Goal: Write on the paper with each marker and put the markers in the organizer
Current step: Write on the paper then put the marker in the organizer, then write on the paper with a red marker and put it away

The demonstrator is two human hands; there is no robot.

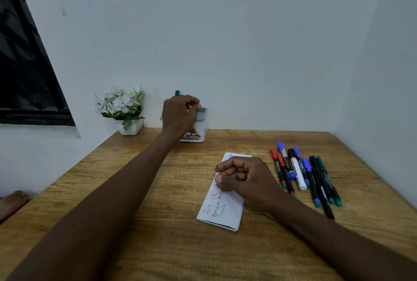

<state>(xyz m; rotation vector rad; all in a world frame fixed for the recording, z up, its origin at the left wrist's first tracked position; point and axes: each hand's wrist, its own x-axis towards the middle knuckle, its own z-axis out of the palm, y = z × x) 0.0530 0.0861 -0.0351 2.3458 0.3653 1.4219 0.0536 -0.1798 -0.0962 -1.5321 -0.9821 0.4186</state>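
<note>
One green marker point(177, 93) pokes above the left hand point(178, 116), which pinches it over the organizer point(201, 130), arm outstretched, while the right hand point(246, 179) rests clenched on the paper point(225, 209).

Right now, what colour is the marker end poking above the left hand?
That marker shows green; head view.

A plain pale blue-grey wall point(225, 32) faces you and meets a second wall point(388, 77) on your right, both softly lit. To your left sits a dark-framed window point(22, 66), black beyond. Your wood-grain counter point(140, 201) butts against the back wall, a white pot point(133, 129) of white flowers at its far-left corner.
</note>
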